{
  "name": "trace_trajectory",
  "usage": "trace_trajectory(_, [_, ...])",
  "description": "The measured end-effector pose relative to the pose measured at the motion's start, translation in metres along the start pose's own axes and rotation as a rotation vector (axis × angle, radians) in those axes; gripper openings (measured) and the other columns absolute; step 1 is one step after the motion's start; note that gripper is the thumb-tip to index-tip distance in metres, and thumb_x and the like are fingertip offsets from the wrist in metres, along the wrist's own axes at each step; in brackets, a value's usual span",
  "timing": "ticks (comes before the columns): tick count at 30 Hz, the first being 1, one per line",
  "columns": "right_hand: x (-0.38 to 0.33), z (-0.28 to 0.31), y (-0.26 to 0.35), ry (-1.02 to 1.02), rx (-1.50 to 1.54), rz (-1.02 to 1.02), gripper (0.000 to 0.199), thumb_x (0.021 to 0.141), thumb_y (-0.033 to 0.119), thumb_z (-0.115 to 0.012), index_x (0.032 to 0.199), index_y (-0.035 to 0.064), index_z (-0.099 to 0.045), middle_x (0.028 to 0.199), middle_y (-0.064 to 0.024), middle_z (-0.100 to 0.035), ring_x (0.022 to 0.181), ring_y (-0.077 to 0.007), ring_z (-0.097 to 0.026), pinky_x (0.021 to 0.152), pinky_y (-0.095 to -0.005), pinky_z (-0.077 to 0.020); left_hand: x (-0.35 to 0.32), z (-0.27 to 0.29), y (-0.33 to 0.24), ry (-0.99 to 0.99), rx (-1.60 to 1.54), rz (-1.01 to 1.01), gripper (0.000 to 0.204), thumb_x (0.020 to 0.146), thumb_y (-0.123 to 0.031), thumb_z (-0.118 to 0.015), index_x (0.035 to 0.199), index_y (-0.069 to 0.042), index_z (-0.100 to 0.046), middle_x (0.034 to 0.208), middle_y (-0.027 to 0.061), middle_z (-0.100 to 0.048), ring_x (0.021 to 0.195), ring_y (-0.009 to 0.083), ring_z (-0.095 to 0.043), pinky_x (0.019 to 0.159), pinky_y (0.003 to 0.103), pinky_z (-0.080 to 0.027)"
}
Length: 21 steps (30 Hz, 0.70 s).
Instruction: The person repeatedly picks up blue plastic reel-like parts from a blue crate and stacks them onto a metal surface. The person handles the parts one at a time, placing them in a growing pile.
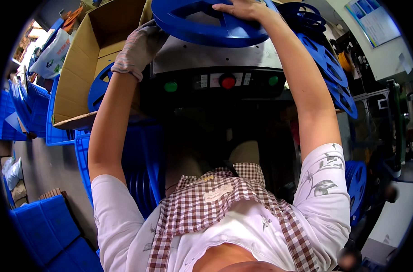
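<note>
A large blue plastic reel (202,34) with wide openings between its spokes is at the top of the view, above a pale metal machine plate (215,54). My left hand (142,45), in a light knitted glove, grips the reel's left rim; its fingertips are partly hidden. My bare right hand (246,10) holds the reel at its far right side, its thumb stretched over a spoke. The top edge of the picture cuts off its other fingers and the reel's far part.
The machine front carries a red button (227,81) between two green ones (170,86). On the left, a cardboard box (77,68) contains another blue reel (97,88). Blue crates (48,226) stand lower left. More blue reels (326,63) are stacked at right, beyond my arm.
</note>
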State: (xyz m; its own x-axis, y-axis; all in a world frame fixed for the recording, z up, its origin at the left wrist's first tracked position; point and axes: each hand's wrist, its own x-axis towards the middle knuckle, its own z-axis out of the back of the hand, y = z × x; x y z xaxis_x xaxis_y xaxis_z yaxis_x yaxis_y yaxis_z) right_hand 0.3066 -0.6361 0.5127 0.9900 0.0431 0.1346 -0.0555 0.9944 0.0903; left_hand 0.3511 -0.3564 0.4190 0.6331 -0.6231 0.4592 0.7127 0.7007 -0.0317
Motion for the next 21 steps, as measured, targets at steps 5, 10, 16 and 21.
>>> trace_trajectory(5, [-0.001,-0.005,-0.005,0.027,0.1,-0.051,0.078,0.087,0.067,-0.048,0.15,0.0241,-0.03,0.15,-0.0192,-0.034,0.14,-0.0361,-0.031,0.114,-0.0428,-0.0253,-0.01,-0.015,0.003,0.058,-1.594,0.544,0.035,0.095,-0.012,-0.054,0.129,-0.007,-0.054,0.127,0.0105,-0.06,0.117,0.0218,-0.057,0.101,0.029,-0.045])
trace_trajectory(10, [0.003,-0.011,-0.011,0.048,-0.002,0.015,0.078,0.087,0.066,-0.048,0.149,0.0225,-0.032,0.149,-0.0203,-0.036,0.138,-0.0374,-0.033,0.114,-0.0422,-0.0254,-0.029,-0.018,-0.001,0.058,-1.821,0.622,0.038,0.094,-0.009,-0.056,0.132,-0.004,-0.051,0.126,0.0136,-0.06,0.118,0.0217,-0.057,0.101,0.029,-0.045])
trace_trajectory(16, [-0.035,-0.029,-0.043,-0.504,-0.016,0.248,0.061,0.094,0.062,-0.04,0.112,0.0095,-0.065,0.123,-0.0109,-0.063,0.11,-0.0329,-0.057,0.092,-0.0421,-0.0465,-0.099,0.001,-0.039,-0.366,-0.467,0.324,0.059,0.083,-0.015,-0.073,0.135,-0.004,-0.047,0.121,0.0174,-0.061,0.109,0.029,-0.061,0.093,0.036,-0.049])
trace_trajectory(21, [-0.197,-0.129,-0.119,-0.628,0.476,-0.324,0.076,0.075,0.037,-0.08,0.137,0.0058,-0.049,0.121,-0.0175,-0.06,0.11,-0.0253,-0.06,0.095,-0.0358,-0.0476,-0.124,-0.048,-0.042,-0.347,-0.384,0.306,0.065,0.084,-0.016,-0.072,0.14,-0.005,-0.04,0.126,0.0192,-0.059,0.109,0.0305,-0.06,0.092,0.04,-0.049])
